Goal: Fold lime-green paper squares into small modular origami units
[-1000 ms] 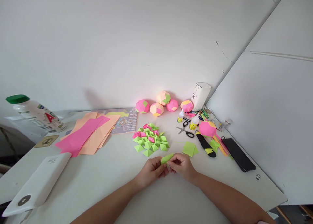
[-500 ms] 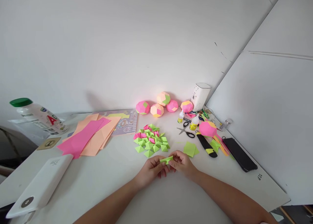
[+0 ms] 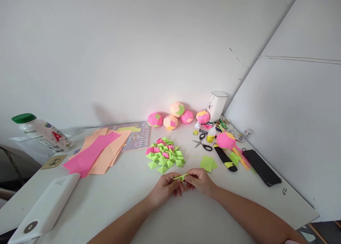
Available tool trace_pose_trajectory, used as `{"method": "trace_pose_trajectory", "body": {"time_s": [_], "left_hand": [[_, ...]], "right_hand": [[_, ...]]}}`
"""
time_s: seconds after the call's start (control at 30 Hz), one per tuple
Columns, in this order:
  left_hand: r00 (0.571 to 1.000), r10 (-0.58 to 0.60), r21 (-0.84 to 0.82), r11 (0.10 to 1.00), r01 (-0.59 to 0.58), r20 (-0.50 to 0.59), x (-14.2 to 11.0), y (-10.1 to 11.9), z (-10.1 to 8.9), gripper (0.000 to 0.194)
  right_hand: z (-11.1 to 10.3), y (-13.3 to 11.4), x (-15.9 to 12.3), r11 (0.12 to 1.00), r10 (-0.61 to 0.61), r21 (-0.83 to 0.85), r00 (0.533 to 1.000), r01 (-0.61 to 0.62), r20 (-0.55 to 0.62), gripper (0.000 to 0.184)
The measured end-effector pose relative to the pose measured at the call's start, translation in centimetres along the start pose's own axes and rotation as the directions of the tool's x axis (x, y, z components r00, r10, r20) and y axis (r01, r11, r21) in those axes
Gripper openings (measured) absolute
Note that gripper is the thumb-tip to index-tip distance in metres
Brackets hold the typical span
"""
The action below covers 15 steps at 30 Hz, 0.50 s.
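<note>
Between the fingertips of both hands is a small green paper piece (image 3: 182, 177), folded and seen nearly edge-on. My left hand (image 3: 166, 187) pinches its left end, and my right hand (image 3: 201, 181) pinches the right end. Just beyond the hands lies a heap of folded paper pieces (image 3: 162, 161), mostly green with several pink ones. Flat green paper squares (image 3: 206, 163) rest on the table right behind my right hand. The fingers partly cover the held piece.
Several faceted paper balls (image 3: 170, 122) stand along the wall. To the right are scissors (image 3: 198, 143), a glue bottle (image 3: 211, 134), a utility knife (image 3: 225, 158) and a black phone (image 3: 262, 167). Pink paper sheets (image 3: 92, 155), a white power bank (image 3: 48, 208) and a bottle (image 3: 42, 132) occupy the left.
The green paper piece has turned from showing its broad face to a thin edge as both hands' fingers work along it. The whole view has shifted slightly.
</note>
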<state>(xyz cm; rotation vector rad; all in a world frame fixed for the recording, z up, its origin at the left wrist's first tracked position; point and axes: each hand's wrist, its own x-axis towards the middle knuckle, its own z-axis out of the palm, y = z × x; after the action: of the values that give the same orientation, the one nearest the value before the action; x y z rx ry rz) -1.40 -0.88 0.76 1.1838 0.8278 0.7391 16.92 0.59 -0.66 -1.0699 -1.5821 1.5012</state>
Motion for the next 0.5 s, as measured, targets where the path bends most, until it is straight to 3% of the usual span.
{"method": "trace_pose_trajectory", "body": {"time_s": [0.2,0.4,0.5], "left_hand": [[0.996,-0.003,0.042,0.999,0.007,-0.086,-0.07,-0.01,0.38,0.039],[0.996,0.002,0.052,0.999,0.003,-0.091,-0.02,-0.18,0.43,0.037],[0.995,-0.011,0.025,1.0,0.013,-0.098,0.1,-0.08,0.29,0.04]], "right_hand": [[0.15,-0.34,0.02,1.0,0.009,0.002,1.0,-0.009,-0.017,0.033],[0.17,0.09,0.06,0.998,0.055,0.011,0.998,-0.055,-0.029,0.032],[0.13,0.22,0.02,0.999,0.017,0.037,1.0,-0.016,-0.012,0.03]]}}
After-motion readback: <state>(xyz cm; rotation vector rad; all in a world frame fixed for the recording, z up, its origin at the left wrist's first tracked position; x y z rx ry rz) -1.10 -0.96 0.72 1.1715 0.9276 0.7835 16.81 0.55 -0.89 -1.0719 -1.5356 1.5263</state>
